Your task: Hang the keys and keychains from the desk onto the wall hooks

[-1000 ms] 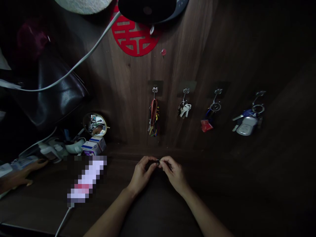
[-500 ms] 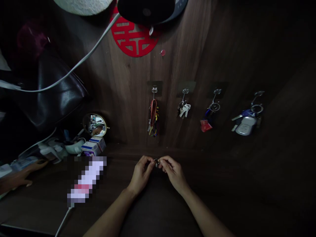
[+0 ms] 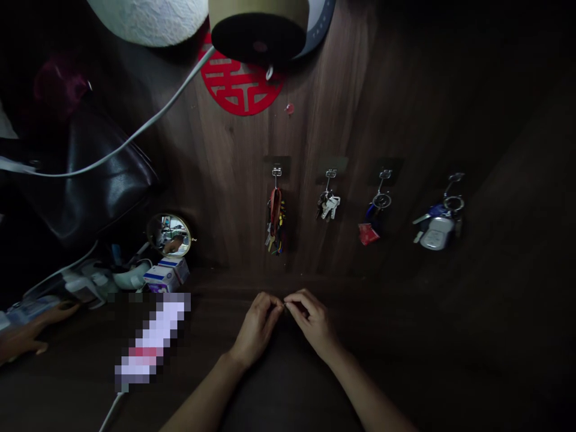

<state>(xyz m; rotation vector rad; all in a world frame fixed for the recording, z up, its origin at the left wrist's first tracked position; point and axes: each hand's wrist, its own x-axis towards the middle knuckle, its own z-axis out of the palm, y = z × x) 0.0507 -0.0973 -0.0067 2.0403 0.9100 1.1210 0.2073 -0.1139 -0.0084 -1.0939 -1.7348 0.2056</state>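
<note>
Near the back of the dark wooden surface, my left hand [image 3: 258, 327] and my right hand [image 3: 314, 321] meet with their fingertips almost touching. Both are closed in a pinch on a small metal key ring [image 3: 285, 305], which is mostly hidden by the fingers. Above them, several key bunches hang from wall hooks: one with a reddish-brown holder [image 3: 275, 210], one of silver keys [image 3: 330, 205], one with a red tag [image 3: 369, 234], and one with a grey fob [image 3: 437, 233].
On the left lie a blurred-out phone-like object [image 3: 153, 339] with a white cable, small boxes [image 3: 165, 276], a round mirror [image 3: 170, 235] and bottles [image 3: 81, 287]. Another person's hand [image 3: 40, 330] rests there. A black bag [image 3: 103, 162] and hanging hats [image 3: 261, 36] are higher up.
The view has tilted up slightly, so things sit lower in the picture. My fingers have closed in around the key ring, and less of it shows. The other person's hand has shifted little.
</note>
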